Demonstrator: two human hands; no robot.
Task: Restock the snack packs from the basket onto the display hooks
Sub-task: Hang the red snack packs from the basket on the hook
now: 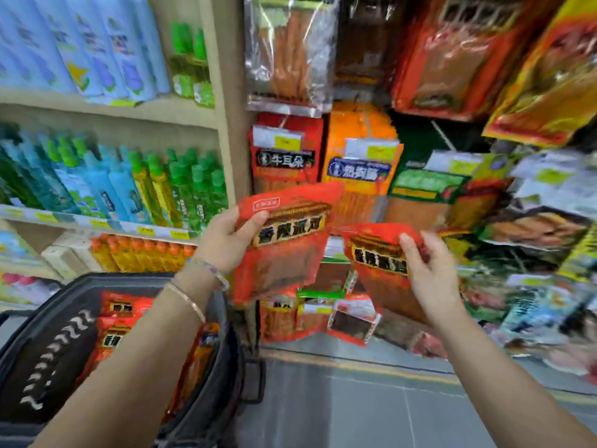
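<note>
Looks forward and down from head height, close above the basket (64,318) at lower left. Faces the snack display (355,156) up and right of the basket, near enough to fill the upper right half. Takes in bottle shelves (113,108) straight above the basket and grey floor (355,399) to its right. Single wide-angle view, edges bowed.

Glossy plastic snack packs (284,240); dark plastic basket (38,324); smooth grey tiled floor (355,409)

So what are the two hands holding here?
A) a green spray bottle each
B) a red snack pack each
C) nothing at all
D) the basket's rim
B: the left hand grips one red snack pack, and the right hand pinches a second red pack.
</note>
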